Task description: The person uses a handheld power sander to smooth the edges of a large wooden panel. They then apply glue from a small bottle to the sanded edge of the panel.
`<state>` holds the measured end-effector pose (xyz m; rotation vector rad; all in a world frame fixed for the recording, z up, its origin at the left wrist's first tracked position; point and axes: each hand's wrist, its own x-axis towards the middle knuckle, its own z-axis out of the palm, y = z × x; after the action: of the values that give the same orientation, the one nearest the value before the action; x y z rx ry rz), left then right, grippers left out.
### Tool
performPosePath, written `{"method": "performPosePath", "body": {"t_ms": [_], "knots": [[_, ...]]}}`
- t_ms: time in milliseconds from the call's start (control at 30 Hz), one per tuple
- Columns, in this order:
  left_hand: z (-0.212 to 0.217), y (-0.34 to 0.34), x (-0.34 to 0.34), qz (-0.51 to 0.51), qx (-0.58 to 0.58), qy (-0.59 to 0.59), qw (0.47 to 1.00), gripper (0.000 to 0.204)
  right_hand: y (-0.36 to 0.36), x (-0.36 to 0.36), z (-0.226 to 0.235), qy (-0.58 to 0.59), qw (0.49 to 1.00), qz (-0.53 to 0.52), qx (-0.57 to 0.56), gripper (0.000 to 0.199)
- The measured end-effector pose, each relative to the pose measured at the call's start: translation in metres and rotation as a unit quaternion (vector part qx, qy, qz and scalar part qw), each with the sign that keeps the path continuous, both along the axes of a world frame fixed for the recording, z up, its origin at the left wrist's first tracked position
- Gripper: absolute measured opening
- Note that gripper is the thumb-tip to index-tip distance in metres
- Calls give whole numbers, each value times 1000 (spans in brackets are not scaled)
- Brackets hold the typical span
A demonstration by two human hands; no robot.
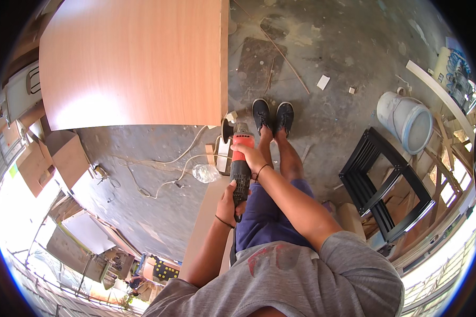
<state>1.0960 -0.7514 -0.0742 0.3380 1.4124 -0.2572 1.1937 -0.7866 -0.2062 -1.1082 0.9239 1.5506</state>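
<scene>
A red and black angle grinder (239, 158) points away from me, its round disc (227, 130) close to the right edge of a large wooden board (137, 63). My right hand (251, 157) grips the red front part of the grinder. My left hand (231, 199) holds the black rear handle. My black shoes (272, 116) stand on the concrete floor just right of the tool.
White cables (164, 169) trail across the floor under the board. A black metal frame (386, 185) and a white bucket (407, 120) stand to the right. Cardboard boxes (63, 153) lie at the left. Wood scraps litter the floor.
</scene>
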Motion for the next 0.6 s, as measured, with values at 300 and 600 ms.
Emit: {"method": "performPosePath", "body": {"t_ms": [300,600], "knots": [[-13,8,-9,15,-23,-8,1000,43,13,8,3,-31,999,12,-2,39],[-19,6,-24,-6,-35,-25,999,46,7,0,-1,-37,999,19,-12,40]]}}
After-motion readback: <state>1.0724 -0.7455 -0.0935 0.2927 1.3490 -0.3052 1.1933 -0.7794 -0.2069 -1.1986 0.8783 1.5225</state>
